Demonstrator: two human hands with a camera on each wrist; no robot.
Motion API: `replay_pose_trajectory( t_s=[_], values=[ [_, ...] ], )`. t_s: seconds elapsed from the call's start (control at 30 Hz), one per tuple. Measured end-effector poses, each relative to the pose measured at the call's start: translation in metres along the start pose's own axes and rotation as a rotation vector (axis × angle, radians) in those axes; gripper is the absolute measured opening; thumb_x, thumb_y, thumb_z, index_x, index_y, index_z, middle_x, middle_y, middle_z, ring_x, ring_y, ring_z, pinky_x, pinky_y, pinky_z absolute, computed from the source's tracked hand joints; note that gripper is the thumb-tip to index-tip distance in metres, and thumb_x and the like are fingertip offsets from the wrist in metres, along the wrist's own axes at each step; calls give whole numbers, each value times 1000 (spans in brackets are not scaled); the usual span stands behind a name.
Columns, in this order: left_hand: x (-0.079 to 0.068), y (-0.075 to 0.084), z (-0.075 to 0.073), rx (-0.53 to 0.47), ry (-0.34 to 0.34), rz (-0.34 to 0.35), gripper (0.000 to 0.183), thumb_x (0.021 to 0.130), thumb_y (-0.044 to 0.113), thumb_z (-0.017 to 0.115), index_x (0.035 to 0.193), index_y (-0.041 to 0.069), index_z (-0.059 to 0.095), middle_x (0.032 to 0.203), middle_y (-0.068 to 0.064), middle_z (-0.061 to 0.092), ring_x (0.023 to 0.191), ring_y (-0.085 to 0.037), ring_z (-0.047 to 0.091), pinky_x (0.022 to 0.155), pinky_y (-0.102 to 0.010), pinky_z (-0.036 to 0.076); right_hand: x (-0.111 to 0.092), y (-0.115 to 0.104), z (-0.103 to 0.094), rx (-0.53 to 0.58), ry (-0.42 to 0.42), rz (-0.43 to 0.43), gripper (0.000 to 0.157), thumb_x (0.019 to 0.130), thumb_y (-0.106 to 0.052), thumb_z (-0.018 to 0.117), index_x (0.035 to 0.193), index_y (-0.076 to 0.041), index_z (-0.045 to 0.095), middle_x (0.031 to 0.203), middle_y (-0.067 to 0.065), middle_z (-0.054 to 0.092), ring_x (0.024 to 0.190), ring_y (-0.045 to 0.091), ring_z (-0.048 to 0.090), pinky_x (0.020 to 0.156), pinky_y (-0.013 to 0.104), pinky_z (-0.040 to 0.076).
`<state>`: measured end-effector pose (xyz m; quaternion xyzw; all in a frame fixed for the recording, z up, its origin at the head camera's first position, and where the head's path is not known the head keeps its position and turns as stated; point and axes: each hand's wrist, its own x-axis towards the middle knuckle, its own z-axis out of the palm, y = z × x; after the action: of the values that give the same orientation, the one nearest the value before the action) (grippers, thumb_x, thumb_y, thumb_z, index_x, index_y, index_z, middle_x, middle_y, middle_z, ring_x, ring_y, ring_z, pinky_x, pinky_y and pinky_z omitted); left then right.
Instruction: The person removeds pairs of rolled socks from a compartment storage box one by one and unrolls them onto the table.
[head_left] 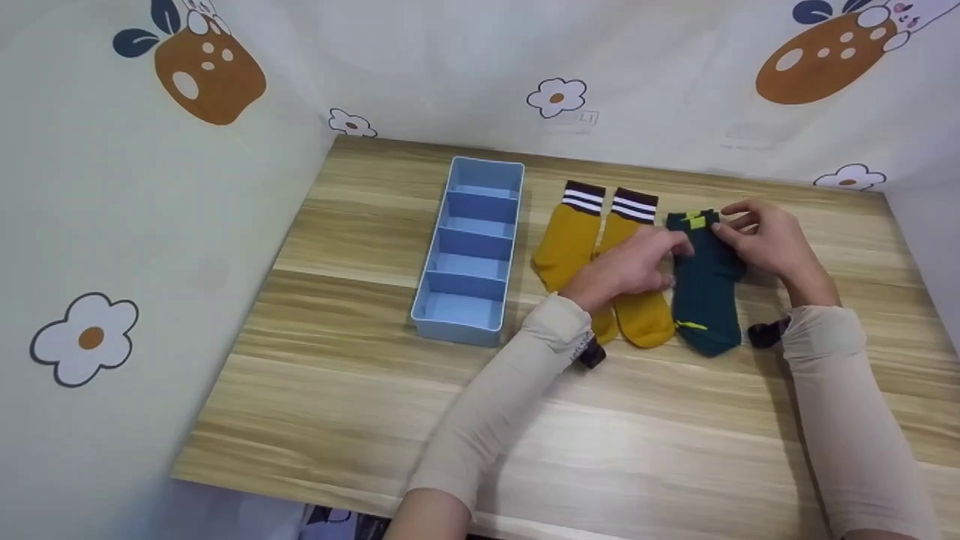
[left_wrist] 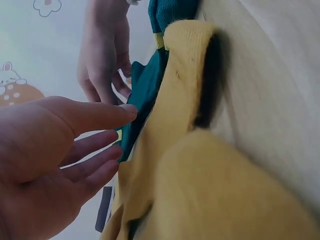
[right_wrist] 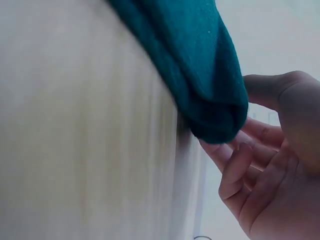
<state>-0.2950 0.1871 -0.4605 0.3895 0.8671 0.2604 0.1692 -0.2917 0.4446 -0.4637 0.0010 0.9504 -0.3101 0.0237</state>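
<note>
Dark green socks with yellow-green marks at cuff and toe lie flat; whether one or two are stacked, I cannot tell. At their cuff is my right hand, its thumb touching the edge and its fingers loosely bent; the sock partly hides them in the right wrist view. My left hand hovers over a mustard sock, fingers relaxed and pointing at the green socks, with nothing held. Another mustard sock lies to its left. Both mustard socks have dark cuffs with white stripes.
A blue organizer box with several compartments in a row stands left of the socks. Everything lies on a wood-grain table, with patterned walls behind and to the left. Dark wrist-worn devices sit by both cuffs of the beige sleeves.
</note>
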Motion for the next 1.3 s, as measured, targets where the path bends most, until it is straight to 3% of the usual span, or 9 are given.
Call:
replay_pose_trajectory(
  t_s=[0.13, 0.33, 0.53, 0.77, 1.07, 1.3],
  values=[
    [-11, 3, 1, 64, -52, 12, 45, 103, 19, 76, 146, 18, 63, 150, 2, 64, 133, -12, 59, 115, -18, 46, -12, 4, -2, -10, -38, 9, 57, 106, -46, 68, 141, -2, 64, 133, 30, 71, 89, -3, 62, 70, 8, 49],
    [-22, 9, 6, 168, -107, 14, 46, 103, 28, 76, 146, 20, 64, 146, 3, 67, 125, -10, 62, 112, -19, 49, -27, 9, -6, -51, -76, 23, 58, 105, -47, 69, 138, 1, 65, 128, 29, 72, 94, 6, 63, 70, 10, 47],
    [-26, 9, 14, 195, -91, 35, 41, 103, 32, 76, 140, 17, 67, 136, 2, 72, 114, -11, 65, 104, -18, 53, -35, 12, -5, -76, -100, 47, 56, 104, -47, 70, 132, 2, 71, 117, 23, 75, 93, 17, 62, 71, 16, 47],
    [-28, 5, 21, 228, -34, 105, 32, 103, 36, 75, 127, 14, 71, 122, 0, 72, 107, -13, 64, 96, -18, 53, -38, 13, -7, -79, -110, 62, 56, 103, -48, 72, 128, 2, 70, 116, 23, 75, 89, 15, 62, 69, 20, 48],
    [-30, 4, 24, 246, -7, 186, 29, 105, 37, 73, 126, 18, 78, 124, 0, 72, 112, -13, 64, 101, -20, 51, -39, 14, -4, -89, -32, 8, 37, 99, -36, 80, 104, -1, 71, 93, 12, 74, 76, 7, 60, 63, 21, 46],
    [-31, 4, 23, 210, -24, 181, 33, 105, 33, 74, 136, 22, 76, 136, 3, 74, 122, -12, 65, 109, -18, 48, -39, 13, -4, -84, -67, 36, 36, 101, -38, 78, 103, -2, 70, 93, 9, 72, 77, 11, 59, 63, 24, 46]
  ],
)
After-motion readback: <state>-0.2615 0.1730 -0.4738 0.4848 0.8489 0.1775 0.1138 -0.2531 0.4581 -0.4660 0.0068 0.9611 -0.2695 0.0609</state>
